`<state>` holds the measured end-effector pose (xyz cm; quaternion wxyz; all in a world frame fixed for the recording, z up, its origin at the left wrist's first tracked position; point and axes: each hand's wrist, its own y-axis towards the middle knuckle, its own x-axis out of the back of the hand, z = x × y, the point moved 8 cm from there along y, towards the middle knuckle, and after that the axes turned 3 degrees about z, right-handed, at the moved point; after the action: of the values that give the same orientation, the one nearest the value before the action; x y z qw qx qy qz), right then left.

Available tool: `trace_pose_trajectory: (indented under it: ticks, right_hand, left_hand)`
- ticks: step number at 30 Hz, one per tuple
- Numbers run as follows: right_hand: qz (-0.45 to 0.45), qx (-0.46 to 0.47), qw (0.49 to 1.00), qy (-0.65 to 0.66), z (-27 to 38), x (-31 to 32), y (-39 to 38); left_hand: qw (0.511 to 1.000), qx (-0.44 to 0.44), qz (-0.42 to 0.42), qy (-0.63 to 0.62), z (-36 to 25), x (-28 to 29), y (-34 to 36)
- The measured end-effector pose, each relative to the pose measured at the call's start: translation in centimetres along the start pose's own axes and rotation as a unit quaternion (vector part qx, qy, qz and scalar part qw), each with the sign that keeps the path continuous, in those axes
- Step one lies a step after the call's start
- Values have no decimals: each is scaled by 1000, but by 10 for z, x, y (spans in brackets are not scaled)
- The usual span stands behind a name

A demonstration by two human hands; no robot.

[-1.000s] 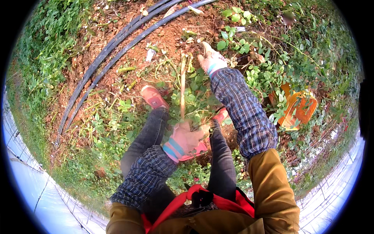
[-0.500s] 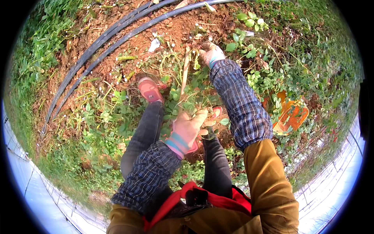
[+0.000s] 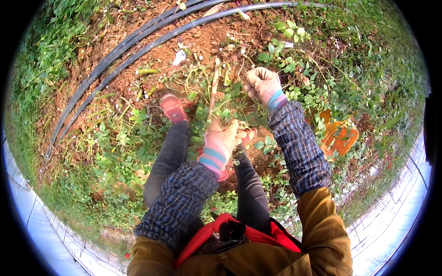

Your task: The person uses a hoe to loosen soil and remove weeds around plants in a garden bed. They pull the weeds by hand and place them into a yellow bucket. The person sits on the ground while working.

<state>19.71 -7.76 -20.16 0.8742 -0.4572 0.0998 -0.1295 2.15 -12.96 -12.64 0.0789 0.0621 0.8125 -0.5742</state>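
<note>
My left hand, in a pale pink striped-cuff glove, is closed around thin leafy stems between my legs. A wooden handle runs upward from just beside it; whether I grip that too is unclear. A pink object, mostly hidden, lies beneath this hand. My right hand, in a similar glove, is curled shut above the plants to the right of the handle; what its fingers hold, if anything, is hidden. Cut green stem pieces lie on the reddish soil.
Black hoses arc across the soil at upper left. An orange plastic object lies among plants on the right. My pink shoes stand in the weeds. White sheeting shows along both lower sides.
My right hand has come down from near the top of the handle toward me and right, its fingers now more curled. My left hand has stayed low, shifting slightly upward with the stems.
</note>
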Motion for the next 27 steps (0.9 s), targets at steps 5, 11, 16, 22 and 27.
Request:
trace_pose_trajectory:
  ticks: [5, 11, 16, 22, 27]
  right_hand:
    - [217, 126, 968, 1, -10, -25, -112]
    - [32, 271, 937, -220, -18, 36, -152]
    - [-121, 308, 871, -363, -30, 125, -186]
    - [-353, 279, 878, -164, -46, 303, -319]
    - [-522, 271, 801, -108, -63, 461, -498]
  left_hand:
    - [999, -5, 22, -37, 9, -18, 13]
    - [956, 67, 219, 185, 46, -85, 0]
    - [830, -169, 328, 418, 72, -152, -16]
    - [856, -34, 416, 305, 115, -187, -25]
    - [851, -78, 336, 396, 114, -181, -13]
